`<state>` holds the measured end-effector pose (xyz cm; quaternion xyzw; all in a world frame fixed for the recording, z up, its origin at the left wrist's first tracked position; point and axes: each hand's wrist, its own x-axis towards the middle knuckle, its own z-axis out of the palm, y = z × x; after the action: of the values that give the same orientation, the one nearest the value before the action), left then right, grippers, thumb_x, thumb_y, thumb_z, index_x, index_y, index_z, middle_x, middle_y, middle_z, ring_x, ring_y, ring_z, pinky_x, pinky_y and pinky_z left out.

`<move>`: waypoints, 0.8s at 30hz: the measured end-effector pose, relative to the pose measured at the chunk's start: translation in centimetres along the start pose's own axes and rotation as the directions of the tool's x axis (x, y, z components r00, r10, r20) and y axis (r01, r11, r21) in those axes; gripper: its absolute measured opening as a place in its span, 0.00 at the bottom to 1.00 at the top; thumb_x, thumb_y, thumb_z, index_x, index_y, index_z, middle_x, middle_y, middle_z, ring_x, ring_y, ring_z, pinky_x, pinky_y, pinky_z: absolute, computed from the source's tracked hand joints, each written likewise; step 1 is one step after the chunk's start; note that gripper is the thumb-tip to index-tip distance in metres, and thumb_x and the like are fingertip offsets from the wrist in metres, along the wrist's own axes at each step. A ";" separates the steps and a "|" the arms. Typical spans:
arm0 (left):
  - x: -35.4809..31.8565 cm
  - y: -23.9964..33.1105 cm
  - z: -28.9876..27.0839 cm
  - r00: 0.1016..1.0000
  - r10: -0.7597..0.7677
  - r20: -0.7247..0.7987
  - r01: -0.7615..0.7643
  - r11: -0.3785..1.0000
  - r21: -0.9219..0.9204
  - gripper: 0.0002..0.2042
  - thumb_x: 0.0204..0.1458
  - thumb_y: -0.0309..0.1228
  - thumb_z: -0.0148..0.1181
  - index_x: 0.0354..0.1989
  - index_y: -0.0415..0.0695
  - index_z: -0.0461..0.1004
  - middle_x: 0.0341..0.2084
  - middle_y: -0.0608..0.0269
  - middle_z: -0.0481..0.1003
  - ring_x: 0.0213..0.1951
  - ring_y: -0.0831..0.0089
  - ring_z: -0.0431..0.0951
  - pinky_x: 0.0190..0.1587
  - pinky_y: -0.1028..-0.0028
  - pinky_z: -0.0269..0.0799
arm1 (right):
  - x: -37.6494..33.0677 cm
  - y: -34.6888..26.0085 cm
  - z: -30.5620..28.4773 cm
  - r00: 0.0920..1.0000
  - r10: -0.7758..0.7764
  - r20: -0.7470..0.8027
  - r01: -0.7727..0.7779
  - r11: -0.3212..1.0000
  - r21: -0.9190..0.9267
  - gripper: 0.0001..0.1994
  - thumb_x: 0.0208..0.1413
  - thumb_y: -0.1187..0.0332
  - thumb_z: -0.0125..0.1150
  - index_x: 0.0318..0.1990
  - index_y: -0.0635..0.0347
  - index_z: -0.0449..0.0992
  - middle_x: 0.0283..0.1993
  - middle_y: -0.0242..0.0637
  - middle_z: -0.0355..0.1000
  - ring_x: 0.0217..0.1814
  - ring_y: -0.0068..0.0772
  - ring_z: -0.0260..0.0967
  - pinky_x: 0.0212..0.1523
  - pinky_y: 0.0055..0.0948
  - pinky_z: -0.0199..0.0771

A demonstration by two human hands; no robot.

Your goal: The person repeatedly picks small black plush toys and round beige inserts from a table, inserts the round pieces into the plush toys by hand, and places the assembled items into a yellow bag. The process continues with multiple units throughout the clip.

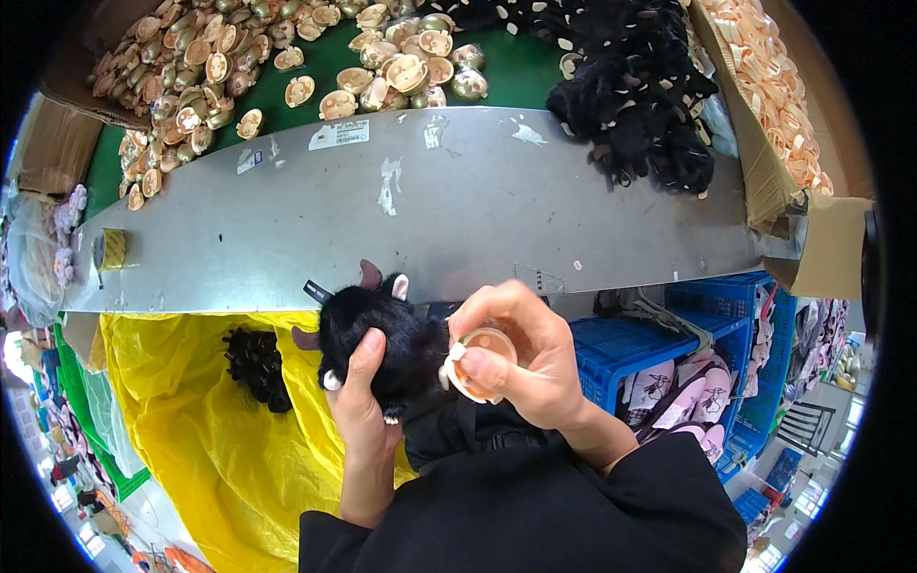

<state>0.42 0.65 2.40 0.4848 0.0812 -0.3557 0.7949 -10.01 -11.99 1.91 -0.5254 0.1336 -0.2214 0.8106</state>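
Note:
My left hand (359, 413) is closed around a black plush toy (361, 323) with brown horns, pale-lined ears and a small black tag at its top. Between the thumb and fingers of my right hand (543, 374) is a round, peach-coloured plastic doll face shell (491, 342), its hollow side partly showing. The shell sits close to the right side of the plush; whether they touch, I cannot tell. A small white piece shows at my right thumb tip. Both hands are in front of the metal table's near edge.
Many face shells (407, 73) lie across the far side of the metal table (287, 229). Black plush pieces (630, 105) are heaped at the far right beside a cardboard box (755, 153) of peach parts. A yellow bag (181, 411) gapes below left; blue crates (611, 349) stand right.

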 end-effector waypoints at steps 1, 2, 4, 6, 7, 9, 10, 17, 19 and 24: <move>-0.1 -0.1 -0.1 1.000 0.007 -0.005 -0.007 1.000 0.014 0.24 0.58 0.30 0.61 0.63 0.37 0.66 0.53 0.54 0.75 0.50 0.65 0.79 0.54 0.67 0.76 | 0.1 0.0 0.0 0.999 -0.036 0.016 0.036 0.999 0.018 0.09 0.63 0.74 0.59 0.48 0.65 0.71 0.44 0.42 0.69 0.35 0.24 0.71 0.24 0.15 0.68; -0.1 -0.1 -0.2 1.000 0.015 -0.011 -0.015 1.000 0.027 0.23 0.59 0.32 0.62 0.61 0.37 0.68 0.49 0.56 0.77 0.46 0.67 0.81 0.50 0.69 0.78 | 0.2 0.1 -0.1 0.997 -0.072 0.031 0.071 0.997 0.037 0.08 0.64 0.75 0.58 0.48 0.66 0.73 0.45 0.42 0.69 0.37 0.24 0.72 0.25 0.15 0.69; -0.3 0.1 -0.1 1.000 0.009 0.026 -0.009 1.000 0.003 0.23 0.58 0.28 0.61 0.62 0.36 0.68 0.51 0.55 0.76 0.48 0.66 0.80 0.55 0.68 0.76 | 0.1 -0.4 1.1 1.000 0.028 0.004 -0.028 0.977 0.213 0.07 0.64 0.77 0.57 0.48 0.66 0.73 0.45 0.42 0.68 0.36 0.24 0.72 0.26 0.16 0.70; -0.3 0.2 -0.3 0.999 -0.008 0.043 0.008 1.000 -0.002 0.23 0.58 0.28 0.60 0.62 0.36 0.67 0.52 0.54 0.76 0.50 0.66 0.79 0.56 0.67 0.75 | 0.1 -0.5 1.2 0.997 0.073 0.006 -0.073 0.990 0.119 0.10 0.64 0.78 0.55 0.52 0.65 0.72 0.45 0.38 0.69 0.37 0.21 0.72 0.29 0.16 0.71; -0.5 0.1 -0.6 0.999 -0.021 0.043 0.020 1.000 0.009 0.24 0.58 0.29 0.60 0.63 0.36 0.67 0.53 0.55 0.76 0.50 0.66 0.79 0.55 0.68 0.76 | 0.0 -0.8 1.0 0.994 0.105 0.008 -0.105 0.991 0.081 0.12 0.64 0.77 0.56 0.54 0.63 0.72 0.45 0.37 0.70 0.39 0.20 0.73 0.31 0.16 0.71; -0.6 0.2 -0.5 0.998 -0.031 0.053 0.032 0.999 -0.006 0.24 0.59 0.31 0.60 0.64 0.37 0.66 0.54 0.55 0.76 0.51 0.67 0.79 0.55 0.69 0.76 | 0.2 -1.4 1.2 0.987 0.161 -0.025 -0.159 0.985 0.065 0.18 0.64 0.76 0.58 0.60 0.62 0.68 0.45 0.35 0.72 0.43 0.18 0.74 0.38 0.18 0.74; -0.7 0.5 0.1 0.998 -0.029 0.063 0.031 0.999 -0.030 0.24 0.59 0.31 0.60 0.64 0.37 0.66 0.54 0.55 0.76 0.51 0.66 0.79 0.55 0.69 0.75 | 0.3 -1.1 1.2 0.992 0.125 -0.019 -0.124 0.992 0.029 0.19 0.63 0.75 0.58 0.60 0.62 0.67 0.45 0.36 0.73 0.43 0.18 0.74 0.40 0.18 0.74; -1.4 0.5 0.6 0.998 -0.029 0.049 0.031 0.999 -0.041 0.21 0.63 0.31 0.59 0.62 0.37 0.68 0.50 0.57 0.77 0.48 0.67 0.80 0.53 0.68 0.76 | 0.7 0.1 1.5 0.997 0.054 -0.059 -0.055 0.998 -0.018 0.14 0.65 0.72 0.59 0.56 0.63 0.71 0.39 0.34 0.75 0.37 0.18 0.75 0.39 0.19 0.75; -1.6 0.6 0.5 0.996 -0.063 0.071 0.066 0.997 -0.049 0.19 0.63 0.31 0.59 0.60 0.38 0.69 0.47 0.57 0.78 0.45 0.68 0.80 0.50 0.69 0.77 | 0.7 0.2 1.5 0.996 0.064 -0.054 -0.065 0.998 -0.019 0.13 0.66 0.71 0.58 0.55 0.63 0.71 0.37 0.33 0.75 0.36 0.17 0.75 0.37 0.18 0.75; -1.3 0.5 0.3 0.991 -0.064 0.115 0.071 0.996 -0.062 0.16 0.62 0.30 0.59 0.56 0.38 0.71 0.42 0.59 0.79 0.41 0.70 0.80 0.45 0.71 0.77 | 0.9 0.4 1.7 0.999 -0.017 -0.048 0.009 0.987 -0.160 0.11 0.68 0.68 0.57 0.52 0.62 0.71 0.36 0.34 0.76 0.33 0.18 0.75 0.33 0.17 0.74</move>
<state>-0.29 1.12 3.52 0.4345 0.0641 -0.4065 0.8011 -8.44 -10.98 2.25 -0.5838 0.1676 -0.2281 0.7610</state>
